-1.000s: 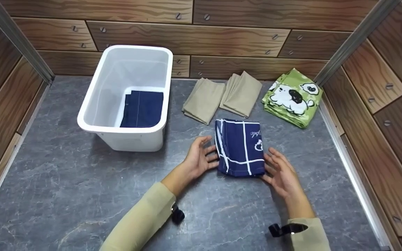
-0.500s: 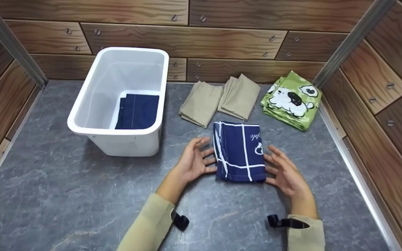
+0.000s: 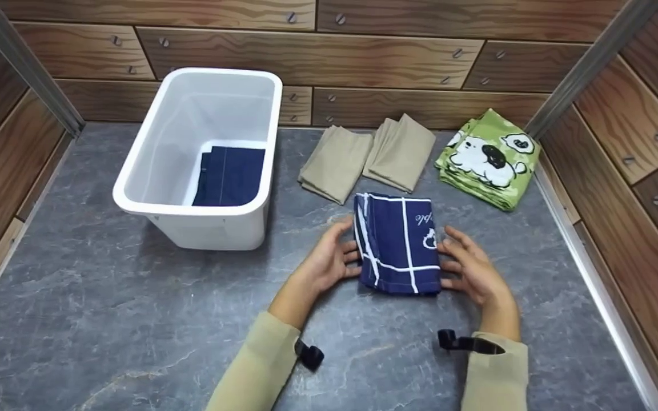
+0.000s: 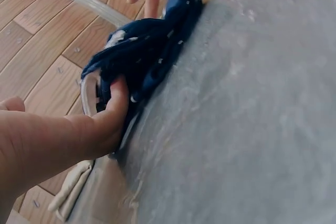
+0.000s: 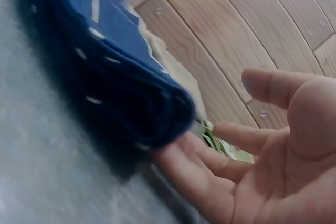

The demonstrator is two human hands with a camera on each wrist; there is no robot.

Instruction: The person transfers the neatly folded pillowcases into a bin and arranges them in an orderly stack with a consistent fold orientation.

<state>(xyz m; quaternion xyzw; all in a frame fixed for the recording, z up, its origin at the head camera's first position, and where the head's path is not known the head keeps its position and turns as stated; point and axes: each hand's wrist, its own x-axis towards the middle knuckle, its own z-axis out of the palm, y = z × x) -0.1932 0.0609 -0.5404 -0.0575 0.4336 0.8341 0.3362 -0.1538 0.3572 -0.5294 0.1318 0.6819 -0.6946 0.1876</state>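
In the head view, the folded navy cloth [image 3: 398, 245] lies on the tabletop [image 3: 135, 319] between the left hand [image 3: 328, 260] and right hand [image 3: 474, 273], both loosely open, gripping nothing. The left wrist view shows the left hand touching the cloth; in the right wrist view, right fingers [image 5: 197, 174] touch its folded end.

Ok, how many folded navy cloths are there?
2: plain navy cloth in the white plastic bin; white-lined navy cloth between left hand and right hand. More may be hidden.
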